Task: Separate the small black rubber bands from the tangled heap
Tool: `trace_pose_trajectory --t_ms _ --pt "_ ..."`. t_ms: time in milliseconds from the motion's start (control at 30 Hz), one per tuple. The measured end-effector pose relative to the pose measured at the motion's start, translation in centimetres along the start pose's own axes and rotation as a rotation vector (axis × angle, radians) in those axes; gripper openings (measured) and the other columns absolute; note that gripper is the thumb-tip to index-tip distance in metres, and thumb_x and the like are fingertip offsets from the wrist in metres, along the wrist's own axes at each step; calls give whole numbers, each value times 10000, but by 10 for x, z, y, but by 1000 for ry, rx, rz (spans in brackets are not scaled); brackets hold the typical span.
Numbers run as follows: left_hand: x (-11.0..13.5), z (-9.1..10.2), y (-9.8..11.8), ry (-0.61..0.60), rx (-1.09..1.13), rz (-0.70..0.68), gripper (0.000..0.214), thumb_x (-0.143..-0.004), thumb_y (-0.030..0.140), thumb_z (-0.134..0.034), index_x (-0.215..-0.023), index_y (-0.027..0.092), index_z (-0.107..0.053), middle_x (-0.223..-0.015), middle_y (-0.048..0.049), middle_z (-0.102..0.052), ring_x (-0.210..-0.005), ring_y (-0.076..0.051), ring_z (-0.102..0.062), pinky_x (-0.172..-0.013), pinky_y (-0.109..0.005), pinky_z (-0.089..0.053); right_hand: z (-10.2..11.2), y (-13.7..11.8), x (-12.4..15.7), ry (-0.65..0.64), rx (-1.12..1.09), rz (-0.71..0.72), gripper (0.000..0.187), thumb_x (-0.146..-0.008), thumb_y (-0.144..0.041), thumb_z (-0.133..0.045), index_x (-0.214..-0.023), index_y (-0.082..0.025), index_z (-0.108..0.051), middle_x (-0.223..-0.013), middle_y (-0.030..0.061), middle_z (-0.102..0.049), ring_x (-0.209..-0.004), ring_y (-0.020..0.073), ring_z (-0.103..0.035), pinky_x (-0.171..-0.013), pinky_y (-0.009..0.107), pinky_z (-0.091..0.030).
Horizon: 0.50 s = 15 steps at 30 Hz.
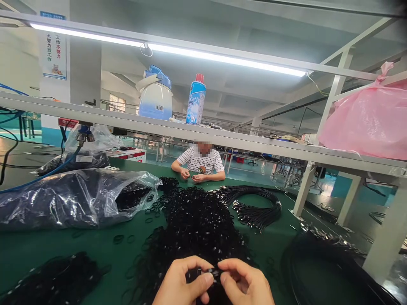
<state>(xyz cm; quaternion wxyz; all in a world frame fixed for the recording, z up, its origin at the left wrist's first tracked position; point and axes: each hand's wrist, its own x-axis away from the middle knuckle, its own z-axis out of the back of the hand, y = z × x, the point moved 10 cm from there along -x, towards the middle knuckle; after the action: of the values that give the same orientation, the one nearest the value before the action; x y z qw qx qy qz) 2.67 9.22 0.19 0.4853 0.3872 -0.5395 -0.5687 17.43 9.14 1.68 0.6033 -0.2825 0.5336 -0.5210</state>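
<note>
At the bottom middle of the head view, my left hand (pixel 182 283) and my right hand (pixel 248 283) are close together, fingertips almost meeting. Thumb and forefinger of the left pinch several small black rings (pixel 215 273). My right thumb and fingertips close on the other side of the same rings. How many there are is hidden by the fingers. Under and beyond both hands spreads a large heap of black rings (pixel 199 220), thin and rubber-like, on a green tabletop (pixel 119 254).
A smaller ring heap (pixel 60 277) lies front left, behind it an open clear bag (pixel 79 199). Coiled black cables (pixel 257 203) lie right of the heap, more coils (pixel 321 262) nearer. A co-worker (pixel 203 163) sits opposite. An overhead shelf (pixel 222 137) carries a jug, spray can and pink bag.
</note>
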Motion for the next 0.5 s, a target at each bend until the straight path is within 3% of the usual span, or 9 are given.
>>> trace_pose_trajectory --t_ms 100,300,400,500 --pt "0 5 0 37 -46 5 434 -686 532 -615 -836 125 -615 -474 24 -559 -312 -35 -299 -341 -180 -173 9 5 -3 31 11 -19 245 -671 -393 -588 -703 -184 -712 -561 25 -636 -455 141 -545 -394 206 -418" --pt "6 6 3 62 -167 -6 525 -727 470 -589 -1115 116 -599 -465 44 -534 -379 -84 -394 -383 -190 -261 4 8 -3 -11 -39 -46 219 -651 -383 -639 -720 -187 -709 -569 22 -639 -497 161 -574 -403 212 -423" --pt "10 2 16 43 -188 -68 468 -758 491 -544 -1010 113 -657 -484 39 -513 -407 -87 -398 -406 -196 -267 2 5 -2 -14 -8 -31 207 -646 -358 -632 -721 -183 -713 -572 29 -649 -496 161 -570 -419 217 -416" --pt "13 -1 21 31 -195 -39 386 -761 455 -543 -938 134 -663 -469 56 -475 -416 -80 -369 -422 -191 -251 1 -2 0 -8 67 2 199 -642 -323 -587 -736 -196 -707 -565 16 -637 -488 148 -555 -422 207 -390"
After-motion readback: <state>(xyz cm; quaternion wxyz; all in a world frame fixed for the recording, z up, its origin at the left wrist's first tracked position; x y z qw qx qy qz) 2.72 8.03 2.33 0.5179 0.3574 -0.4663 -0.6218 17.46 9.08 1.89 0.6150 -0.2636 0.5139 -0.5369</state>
